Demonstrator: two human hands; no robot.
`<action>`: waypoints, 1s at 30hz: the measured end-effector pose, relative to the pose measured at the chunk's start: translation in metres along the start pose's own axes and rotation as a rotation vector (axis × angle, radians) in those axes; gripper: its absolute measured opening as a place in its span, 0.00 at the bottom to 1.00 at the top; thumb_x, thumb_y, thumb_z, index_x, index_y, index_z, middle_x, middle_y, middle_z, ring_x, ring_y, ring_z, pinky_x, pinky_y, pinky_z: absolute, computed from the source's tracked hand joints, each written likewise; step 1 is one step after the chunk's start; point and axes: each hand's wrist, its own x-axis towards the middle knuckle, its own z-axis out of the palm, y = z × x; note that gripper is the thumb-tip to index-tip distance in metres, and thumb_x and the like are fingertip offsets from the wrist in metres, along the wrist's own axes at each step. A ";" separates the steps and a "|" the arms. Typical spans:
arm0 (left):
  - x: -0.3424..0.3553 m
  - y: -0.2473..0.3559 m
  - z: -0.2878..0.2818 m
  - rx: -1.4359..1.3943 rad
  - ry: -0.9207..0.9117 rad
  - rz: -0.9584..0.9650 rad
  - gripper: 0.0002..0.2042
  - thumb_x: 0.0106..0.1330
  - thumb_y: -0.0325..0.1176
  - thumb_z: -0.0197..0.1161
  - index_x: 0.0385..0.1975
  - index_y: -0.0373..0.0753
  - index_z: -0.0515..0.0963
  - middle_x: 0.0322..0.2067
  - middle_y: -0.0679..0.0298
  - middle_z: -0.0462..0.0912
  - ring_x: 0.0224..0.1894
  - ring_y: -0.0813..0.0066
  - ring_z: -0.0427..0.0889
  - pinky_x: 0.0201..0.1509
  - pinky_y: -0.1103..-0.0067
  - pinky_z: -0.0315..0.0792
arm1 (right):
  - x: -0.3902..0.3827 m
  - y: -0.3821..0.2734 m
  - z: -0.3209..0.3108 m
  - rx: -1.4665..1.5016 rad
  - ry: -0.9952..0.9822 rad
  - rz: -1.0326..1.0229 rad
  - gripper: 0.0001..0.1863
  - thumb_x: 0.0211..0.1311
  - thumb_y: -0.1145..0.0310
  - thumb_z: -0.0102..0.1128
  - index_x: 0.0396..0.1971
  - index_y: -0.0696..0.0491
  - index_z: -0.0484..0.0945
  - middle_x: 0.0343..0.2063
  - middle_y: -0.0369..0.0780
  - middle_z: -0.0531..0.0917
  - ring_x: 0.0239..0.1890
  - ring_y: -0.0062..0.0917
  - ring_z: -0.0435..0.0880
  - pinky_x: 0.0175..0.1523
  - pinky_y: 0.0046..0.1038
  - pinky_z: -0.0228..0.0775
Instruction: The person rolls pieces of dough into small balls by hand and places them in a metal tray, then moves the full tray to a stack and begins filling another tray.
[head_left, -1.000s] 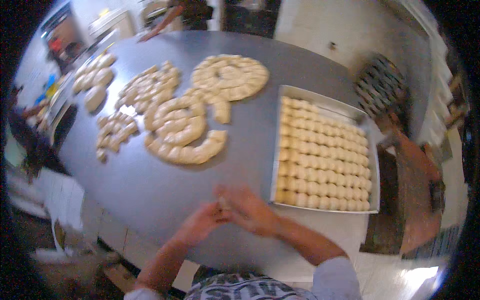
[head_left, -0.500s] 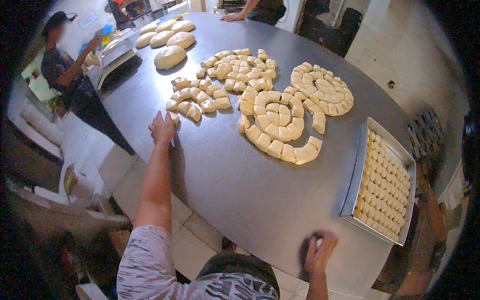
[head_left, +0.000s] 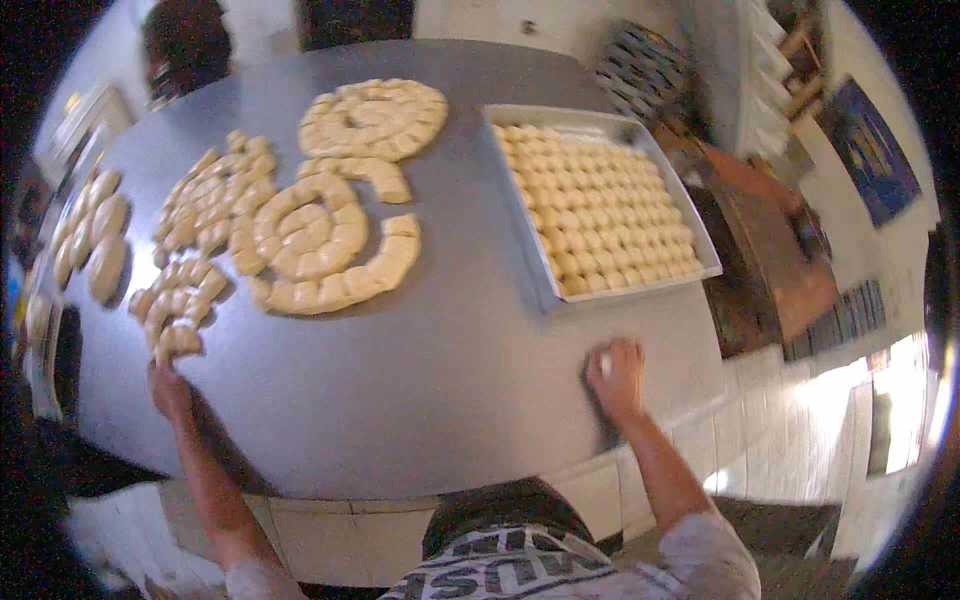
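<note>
My left hand (head_left: pixel 170 388) reaches to the near edge of a small cluster of cut dough pieces (head_left: pixel 177 300), its fingers closed on a piece at the end. My right hand (head_left: pixel 617 380) is curled on the bare steel tabletop, below the tray, round a small pale piece of dough (head_left: pixel 606 365). Cut dough lies in coils (head_left: pixel 305 230) and a round spiral (head_left: pixel 372 115) at centre-left. At the right, a metal tray (head_left: pixel 630 286) holds rows of small dough balls (head_left: pixel 600 210).
Plump dough lumps (head_left: pixel 108 255) lie at the table's left end. A dark-clothed person (head_left: pixel 185 40) stands beyond the far edge. Dark stacked pans (head_left: pixel 645 65) and brown equipment (head_left: pixel 785 280) stand to the right, past the steel table (head_left: pixel 440 400).
My hands, together at the front a second ago, are now apart, left at the cut dough, right below the tray. The view has swung, shifting the table's contents left since half a second ago.
</note>
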 end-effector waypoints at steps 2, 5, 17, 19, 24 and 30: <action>-0.021 0.017 -0.001 0.030 -0.093 -0.019 0.19 0.66 0.42 0.43 0.48 0.33 0.67 0.44 0.44 0.74 0.46 0.45 0.72 0.46 0.60 0.66 | 0.041 0.011 -0.007 -0.084 0.127 0.218 0.13 0.42 0.67 0.63 0.28 0.55 0.70 0.31 0.46 0.74 0.39 0.42 0.70 0.46 0.40 0.62; -0.019 -0.036 -0.014 0.066 -0.240 0.036 0.22 0.66 0.45 0.44 0.51 0.33 0.64 0.46 0.44 0.72 0.46 0.47 0.72 0.47 0.62 0.66 | 0.038 -0.039 0.009 0.095 0.037 0.095 0.12 0.42 0.70 0.61 0.28 0.55 0.70 0.29 0.47 0.72 0.37 0.43 0.69 0.45 0.40 0.62; -0.215 0.242 -0.103 -1.400 -0.614 -0.243 0.22 0.64 0.36 0.50 0.57 0.37 0.57 0.46 0.61 0.69 0.49 0.69 0.70 0.48 0.72 0.70 | 0.010 0.027 -0.063 0.178 -0.253 0.048 0.19 0.48 0.72 0.55 0.44 0.56 0.70 0.44 0.47 0.73 0.52 0.39 0.69 0.54 0.37 0.64; -0.231 0.264 -0.102 -1.501 -0.597 -0.298 0.24 0.63 0.33 0.52 0.58 0.36 0.56 0.47 0.60 0.68 0.48 0.67 0.72 0.48 0.70 0.71 | 0.038 0.060 -0.087 0.491 -0.395 0.205 0.20 0.48 0.74 0.54 0.45 0.55 0.69 0.44 0.45 0.73 0.52 0.34 0.70 0.52 0.35 0.66; -0.272 0.264 -0.087 -1.509 -0.634 -0.462 0.25 0.58 0.26 0.55 0.56 0.34 0.57 0.46 0.56 0.68 0.49 0.63 0.72 0.50 0.68 0.71 | 0.199 0.083 -0.119 1.221 -0.011 0.107 0.22 0.48 0.77 0.55 0.47 0.53 0.67 0.43 0.36 0.73 0.51 0.23 0.69 0.55 0.24 0.62; -0.321 0.338 -0.113 -1.479 -0.625 -0.479 0.24 0.58 0.24 0.55 0.54 0.39 0.58 0.45 0.57 0.67 0.47 0.65 0.71 0.48 0.70 0.70 | 0.406 0.103 -0.079 0.984 0.818 -0.041 0.17 0.55 0.71 0.55 0.45 0.57 0.67 0.40 0.40 0.74 0.40 0.30 0.73 0.46 0.29 0.66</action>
